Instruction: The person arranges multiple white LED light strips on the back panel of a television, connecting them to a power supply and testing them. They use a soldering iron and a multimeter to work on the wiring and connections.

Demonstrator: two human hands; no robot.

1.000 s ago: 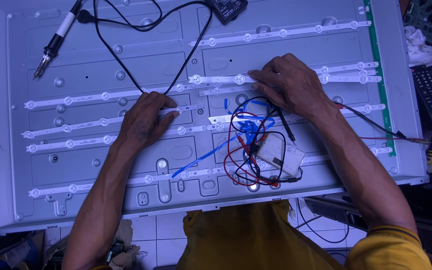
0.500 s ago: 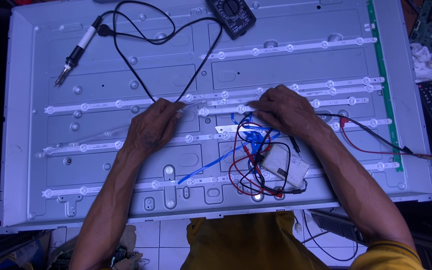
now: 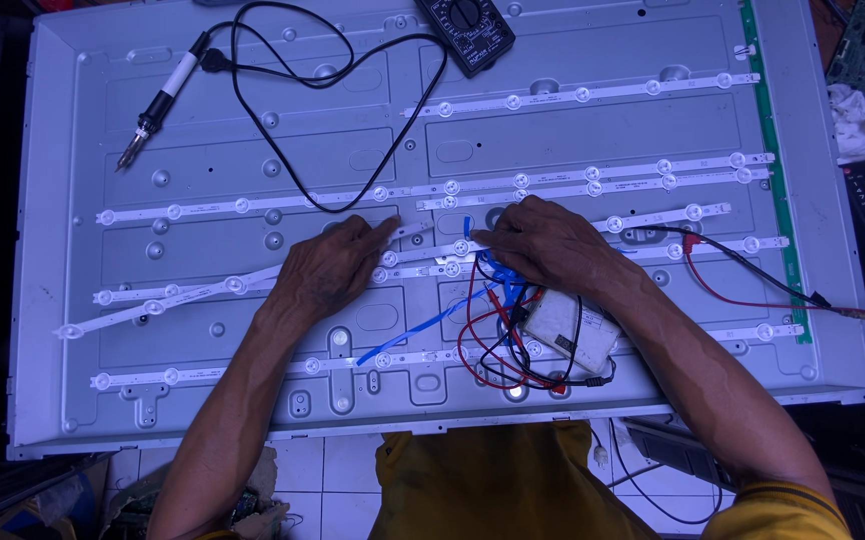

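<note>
Two hands press flat on a thin white LED strip mid-panel: left hand, right hand, fingers spread, gripping nothing. Strip looks light, flexible, fragile; best held by its edges.

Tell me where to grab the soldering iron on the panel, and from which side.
Grip the soldering iron by its white and black handle, the upper right part, coming from above. It lies flat and slanted on the back panel, metal tip pointing lower left, cord leaving the handle end. Fingers should probably close across the handle, clear of tip and cord.
</note>
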